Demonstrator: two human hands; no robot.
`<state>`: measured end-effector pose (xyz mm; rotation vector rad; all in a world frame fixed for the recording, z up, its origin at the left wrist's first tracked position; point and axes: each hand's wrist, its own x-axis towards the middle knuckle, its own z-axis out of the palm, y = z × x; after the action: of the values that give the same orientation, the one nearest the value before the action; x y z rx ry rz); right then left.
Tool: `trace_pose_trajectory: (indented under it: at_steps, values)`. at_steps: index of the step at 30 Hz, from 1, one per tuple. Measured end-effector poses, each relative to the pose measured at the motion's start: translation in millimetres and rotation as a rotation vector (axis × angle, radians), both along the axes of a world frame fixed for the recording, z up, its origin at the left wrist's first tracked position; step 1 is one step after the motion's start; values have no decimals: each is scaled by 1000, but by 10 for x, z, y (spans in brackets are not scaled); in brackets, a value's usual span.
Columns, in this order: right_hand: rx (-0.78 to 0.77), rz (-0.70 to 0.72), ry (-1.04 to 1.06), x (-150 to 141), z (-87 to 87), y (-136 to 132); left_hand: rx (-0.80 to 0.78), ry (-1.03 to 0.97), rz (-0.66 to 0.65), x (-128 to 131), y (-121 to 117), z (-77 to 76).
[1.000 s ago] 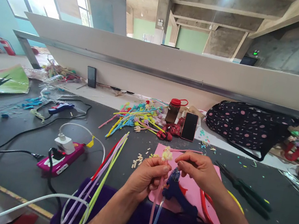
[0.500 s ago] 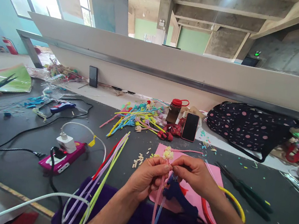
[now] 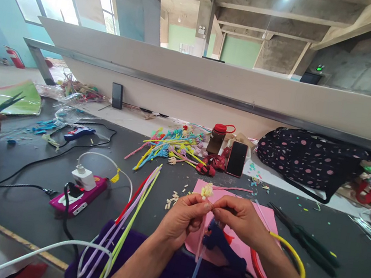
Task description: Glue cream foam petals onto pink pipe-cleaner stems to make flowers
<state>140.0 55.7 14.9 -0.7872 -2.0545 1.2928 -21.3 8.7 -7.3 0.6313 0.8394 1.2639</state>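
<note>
The cream flower (image 3: 207,190) sits atop a pink stem (image 3: 200,237), above the near part of the pink sheet (image 3: 231,243). Your left hand (image 3: 181,220) pinches the stem just below the bloom. Your right hand (image 3: 239,218) has thumb and forefinger pressed together beside it; you cannot tell whether they grip anything. The blue glue gun (image 3: 221,242) lies on the sheet, beneath your hands. Small cream pieces (image 3: 172,200) lie left of the sheet, dark-handled pliers (image 3: 304,237) right. Farther off are a colorful stem pile (image 3: 170,146), a red-capped bottle (image 3: 216,139) and a phone (image 3: 236,159).
</note>
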Motion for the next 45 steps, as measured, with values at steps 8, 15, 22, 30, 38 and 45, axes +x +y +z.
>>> trace_pose_trajectory:
  at_steps: [8,15,22,30,38,45]
  values:
    - [-174,-32,142,-208,-151,-130,38,-21,66,1,8,-19]
    - [-256,-40,157,-232,-159,-158,102,7,78,4,-19,28]
    - [-466,49,201,-222,-143,-155,127,27,94,-24,-8,46]
    - [-446,76,214,-237,-185,-168,100,13,88,-29,-9,43]
    - [-454,93,219,-223,-155,-157,95,23,94,-47,-9,50]
    - [-412,78,177,-214,-145,-163,123,21,86,-48,-2,28]
